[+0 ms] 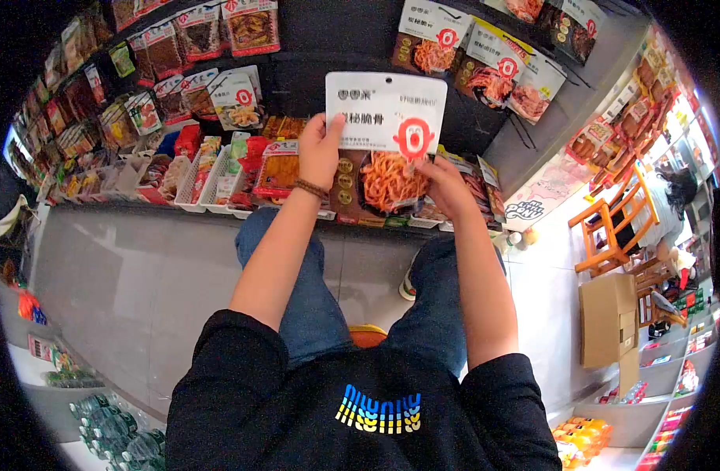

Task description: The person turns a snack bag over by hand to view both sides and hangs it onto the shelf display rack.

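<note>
A large snack packet (375, 110) is held upright in front of me, white on top with a red cartoon figure and a picture of reddish food strips below. My left hand (320, 155) grips its left edge, thumb on the front face. My right hand (446, 185) pinches the lower right edge. The fingers behind the packet are hidden. Past my left hand, an orange-brown snack pack (279, 174) lies on the low shelf. Similar white-topped packets (426, 38) hang on the rack at upper right.
White plastic baskets (193, 182) with small packs line the low shelf on the left. At right are a wooden chair (611, 224), a cardboard box (607, 318) and a partly visible person (662, 212). Green-tinted bottles (113, 428) stand at lower left. Grey tiled floor (140, 259) surrounds my legs.
</note>
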{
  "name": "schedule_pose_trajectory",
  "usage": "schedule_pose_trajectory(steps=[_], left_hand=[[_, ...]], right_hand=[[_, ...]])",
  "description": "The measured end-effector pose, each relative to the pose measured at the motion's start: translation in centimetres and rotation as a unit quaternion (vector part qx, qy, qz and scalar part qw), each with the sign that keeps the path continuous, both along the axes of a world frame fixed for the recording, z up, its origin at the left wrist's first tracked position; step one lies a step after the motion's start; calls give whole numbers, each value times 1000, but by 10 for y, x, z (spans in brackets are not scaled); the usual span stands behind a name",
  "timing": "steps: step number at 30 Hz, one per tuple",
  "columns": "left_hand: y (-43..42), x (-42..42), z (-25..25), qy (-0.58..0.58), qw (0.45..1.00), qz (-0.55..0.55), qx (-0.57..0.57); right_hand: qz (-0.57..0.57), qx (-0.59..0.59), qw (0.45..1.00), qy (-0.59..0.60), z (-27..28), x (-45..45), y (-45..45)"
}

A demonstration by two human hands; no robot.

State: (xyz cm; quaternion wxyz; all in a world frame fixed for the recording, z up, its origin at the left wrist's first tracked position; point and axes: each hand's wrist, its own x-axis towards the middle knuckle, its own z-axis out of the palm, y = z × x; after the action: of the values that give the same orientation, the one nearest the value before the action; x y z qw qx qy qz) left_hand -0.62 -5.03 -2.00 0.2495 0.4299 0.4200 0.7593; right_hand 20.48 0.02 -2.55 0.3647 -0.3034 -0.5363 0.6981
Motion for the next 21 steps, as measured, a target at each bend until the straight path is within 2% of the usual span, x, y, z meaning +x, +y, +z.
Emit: schedule_pose_trajectory(steps=[2, 5, 7, 13, 15, 21], left_hand=[[1, -2, 20, -91, 995, -14, 21], [0, -9, 42, -71, 997, -13, 23], [7, -12, 47, -75, 996, -11, 36], [16, -6, 67, -49, 998, 7, 40], [14, 1, 73, -40, 999, -23, 11], [8, 25, 62, -13, 994, -65, -86]], right_hand=[[6, 72, 997, -38, 6, -8, -5], [4, 78, 997, -22, 23, -16, -10], [-14, 116, 992, -52, 29, -18, -4], [-50, 137, 989, 22, 50, -17, 1], [-70, 131, 989, 9, 52, -10, 4], [-58, 108, 987, 105, 46, 3, 28]])
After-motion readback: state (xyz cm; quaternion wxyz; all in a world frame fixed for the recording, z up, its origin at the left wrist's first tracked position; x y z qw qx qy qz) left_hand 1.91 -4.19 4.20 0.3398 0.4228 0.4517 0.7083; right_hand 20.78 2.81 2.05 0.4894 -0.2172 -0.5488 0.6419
